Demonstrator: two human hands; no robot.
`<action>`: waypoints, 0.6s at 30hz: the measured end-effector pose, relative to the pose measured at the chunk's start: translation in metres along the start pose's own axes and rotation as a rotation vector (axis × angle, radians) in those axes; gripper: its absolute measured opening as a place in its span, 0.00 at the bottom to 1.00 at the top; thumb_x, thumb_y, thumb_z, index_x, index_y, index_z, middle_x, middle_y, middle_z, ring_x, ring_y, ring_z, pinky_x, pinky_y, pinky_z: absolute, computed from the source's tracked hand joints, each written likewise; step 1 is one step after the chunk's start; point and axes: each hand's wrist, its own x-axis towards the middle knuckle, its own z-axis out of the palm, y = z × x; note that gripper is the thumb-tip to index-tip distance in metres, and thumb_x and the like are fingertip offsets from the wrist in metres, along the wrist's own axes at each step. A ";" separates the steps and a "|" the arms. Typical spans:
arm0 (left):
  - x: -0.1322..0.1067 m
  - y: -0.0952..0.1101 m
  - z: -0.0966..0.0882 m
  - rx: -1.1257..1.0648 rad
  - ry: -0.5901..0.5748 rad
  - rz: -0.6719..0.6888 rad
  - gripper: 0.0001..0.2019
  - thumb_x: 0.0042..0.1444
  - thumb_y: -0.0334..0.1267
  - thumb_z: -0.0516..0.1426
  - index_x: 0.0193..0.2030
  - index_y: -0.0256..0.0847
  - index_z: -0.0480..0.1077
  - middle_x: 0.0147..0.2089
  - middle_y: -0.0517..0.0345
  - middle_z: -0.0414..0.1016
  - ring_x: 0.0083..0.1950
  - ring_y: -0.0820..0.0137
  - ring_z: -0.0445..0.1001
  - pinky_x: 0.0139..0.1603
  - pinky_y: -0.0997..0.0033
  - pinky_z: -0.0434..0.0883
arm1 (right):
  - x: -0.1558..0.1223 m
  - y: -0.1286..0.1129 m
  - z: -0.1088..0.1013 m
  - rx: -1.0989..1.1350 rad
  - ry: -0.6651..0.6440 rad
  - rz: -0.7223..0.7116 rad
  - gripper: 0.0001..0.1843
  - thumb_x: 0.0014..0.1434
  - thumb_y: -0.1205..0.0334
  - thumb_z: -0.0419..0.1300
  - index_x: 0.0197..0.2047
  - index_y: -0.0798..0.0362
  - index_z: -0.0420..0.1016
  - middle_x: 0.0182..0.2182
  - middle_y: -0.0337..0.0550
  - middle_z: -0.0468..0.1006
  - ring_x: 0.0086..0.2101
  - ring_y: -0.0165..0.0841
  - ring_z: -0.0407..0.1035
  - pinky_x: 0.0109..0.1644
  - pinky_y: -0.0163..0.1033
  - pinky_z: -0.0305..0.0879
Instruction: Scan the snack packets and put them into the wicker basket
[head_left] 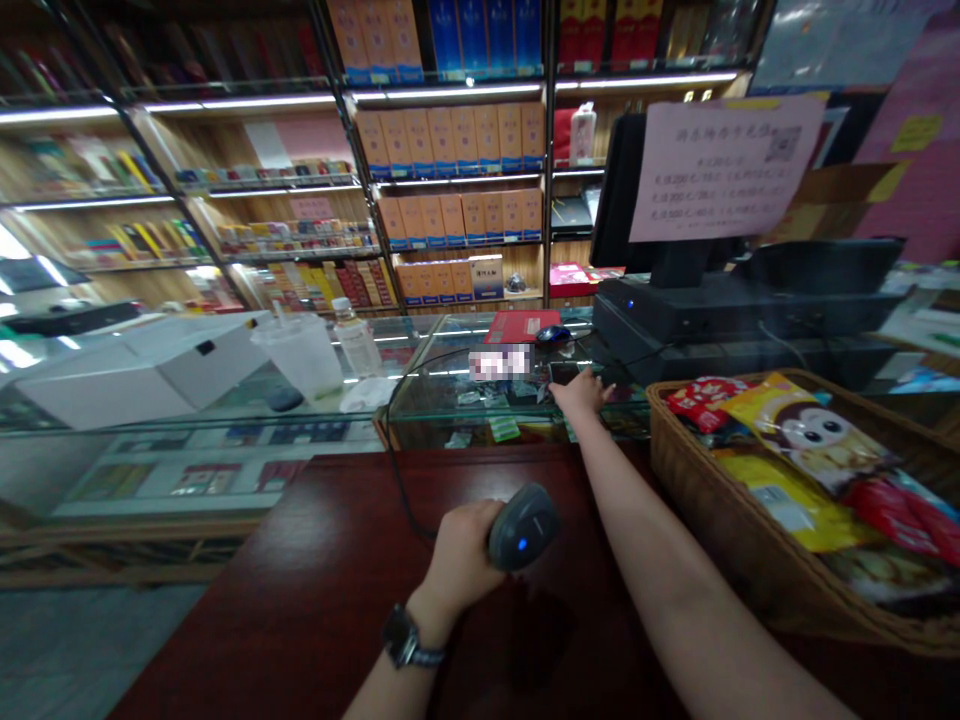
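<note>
My left hand point(461, 555) is shut around a dark grey handheld barcode scanner point(523, 527), which shows a blue light and trails a black cable. This hand hangs above a dark red wooden counter point(337, 520), with a wristwatch point(401, 637) on its wrist. My right arm stretches forward, and my right hand point(577, 393) rests with spread fingers on or just over a dark smartphone point(564, 373) lying on the glass display counter point(442, 425). The phone is partly hidden by those fingers.
A wicker basket point(772, 500) of bright snack packets stands to the right. Behind the phone are a till terminal point(742, 310) with a paper notice, a computer mouse point(553, 336) and a red folder point(522, 325). To the left stand a white box, plastic cup and water bottle. Stocked shelves fill the back.
</note>
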 end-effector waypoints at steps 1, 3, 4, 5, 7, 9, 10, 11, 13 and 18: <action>0.000 0.000 0.000 -0.002 -0.002 0.001 0.02 0.46 0.32 0.59 0.28 0.42 0.69 0.28 0.56 0.77 0.29 0.66 0.76 0.32 0.70 0.65 | -0.001 0.000 0.000 -0.003 0.001 -0.001 0.42 0.49 0.49 0.69 0.59 0.66 0.65 0.56 0.67 0.73 0.62 0.52 0.61 0.69 0.61 0.41; 0.000 -0.001 0.000 -0.007 -0.007 0.005 0.02 0.47 0.33 0.59 0.29 0.42 0.70 0.28 0.56 0.77 0.30 0.66 0.76 0.33 0.70 0.66 | -0.002 0.001 0.000 -0.002 -0.003 -0.002 0.43 0.49 0.49 0.69 0.61 0.67 0.64 0.57 0.67 0.72 0.62 0.52 0.60 0.69 0.61 0.42; 0.000 -0.001 0.000 -0.009 -0.008 0.006 0.01 0.48 0.33 0.59 0.29 0.42 0.70 0.28 0.57 0.77 0.30 0.66 0.76 0.33 0.70 0.66 | -0.001 0.003 0.000 0.008 0.000 -0.004 0.45 0.49 0.48 0.69 0.62 0.67 0.63 0.58 0.67 0.71 0.63 0.53 0.59 0.68 0.61 0.43; 0.000 -0.002 0.000 -0.011 -0.007 0.006 0.01 0.48 0.33 0.59 0.29 0.42 0.70 0.28 0.57 0.77 0.30 0.66 0.76 0.33 0.71 0.66 | -0.001 0.006 0.000 0.034 0.005 -0.019 0.47 0.49 0.47 0.69 0.64 0.66 0.62 0.59 0.68 0.70 0.64 0.54 0.57 0.68 0.62 0.45; -0.001 -0.003 0.000 -0.010 -0.001 0.003 0.01 0.48 0.33 0.59 0.29 0.42 0.70 0.28 0.57 0.77 0.30 0.66 0.76 0.32 0.71 0.65 | 0.002 0.016 -0.001 0.120 0.008 -0.096 0.40 0.54 0.46 0.64 0.64 0.63 0.66 0.61 0.64 0.69 0.63 0.53 0.59 0.66 0.60 0.49; -0.001 -0.004 0.000 -0.010 0.003 0.001 0.01 0.48 0.33 0.59 0.30 0.42 0.71 0.29 0.56 0.78 0.31 0.66 0.76 0.33 0.71 0.65 | 0.005 0.030 -0.003 0.210 -0.008 -0.209 0.26 0.63 0.50 0.55 0.57 0.57 0.75 0.59 0.56 0.73 0.59 0.48 0.64 0.64 0.53 0.55; -0.001 -0.004 0.001 -0.010 0.003 0.001 0.02 0.48 0.33 0.59 0.30 0.42 0.71 0.29 0.56 0.78 0.31 0.66 0.77 0.33 0.71 0.65 | 0.008 0.038 -0.004 0.241 -0.020 -0.257 0.23 0.65 0.52 0.50 0.53 0.55 0.79 0.57 0.53 0.75 0.57 0.44 0.67 0.63 0.49 0.58; -0.001 -0.005 0.001 -0.011 0.003 0.000 0.01 0.49 0.33 0.59 0.30 0.42 0.71 0.29 0.56 0.78 0.31 0.66 0.77 0.33 0.71 0.65 | 0.010 0.045 -0.005 0.259 -0.028 -0.290 0.24 0.67 0.54 0.46 0.49 0.54 0.81 0.55 0.51 0.76 0.55 0.40 0.69 0.62 0.44 0.60; -0.001 -0.005 0.002 -0.010 -0.002 -0.003 0.01 0.49 0.33 0.59 0.30 0.42 0.71 0.29 0.56 0.78 0.31 0.66 0.77 0.33 0.71 0.65 | 0.016 0.057 -0.006 0.277 -0.034 -0.323 0.29 0.69 0.54 0.41 0.44 0.54 0.83 0.53 0.50 0.78 0.53 0.37 0.71 0.59 0.39 0.62; 0.000 -0.005 0.004 0.003 -0.022 -0.013 0.02 0.47 0.32 0.59 0.30 0.42 0.70 0.29 0.56 0.78 0.30 0.66 0.76 0.32 0.70 0.65 | 0.027 0.064 -0.001 0.261 -0.024 -0.304 0.31 0.69 0.50 0.40 0.48 0.57 0.82 0.53 0.57 0.78 0.55 0.43 0.68 0.61 0.46 0.61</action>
